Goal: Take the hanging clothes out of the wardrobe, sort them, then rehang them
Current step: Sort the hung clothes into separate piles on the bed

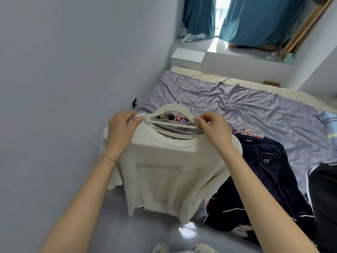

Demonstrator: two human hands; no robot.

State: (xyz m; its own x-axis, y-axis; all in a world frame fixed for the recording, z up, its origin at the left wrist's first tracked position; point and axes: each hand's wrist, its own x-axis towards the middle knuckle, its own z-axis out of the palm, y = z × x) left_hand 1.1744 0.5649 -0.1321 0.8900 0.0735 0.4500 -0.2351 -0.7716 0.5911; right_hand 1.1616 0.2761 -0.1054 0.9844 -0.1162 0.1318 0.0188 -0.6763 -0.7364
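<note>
A cream white T-shirt (pixel 164 179) with a faint grey print hangs in the air in front of me, on a white hanger (pixel 171 111) with a thin metal hook. My left hand (pixel 122 132) pinches the shirt's left shoulder at the hanger's end. My right hand (pixel 213 128) pinches the collar and the hanger's right arm. Dark navy clothes (pixel 264 176) lie in a pile on the bed to the right, with pink hangers (pixel 244 129) among them.
The bed has a wrinkled grey-purple sheet (pixel 246 106). A pale blue wall (pixel 73 70) runs along the left. Teal curtains (pixel 255 19) and a white window ledge (pixel 237 57) stand beyond the bed. Another dark garment (pixel 324 198) lies at the right edge.
</note>
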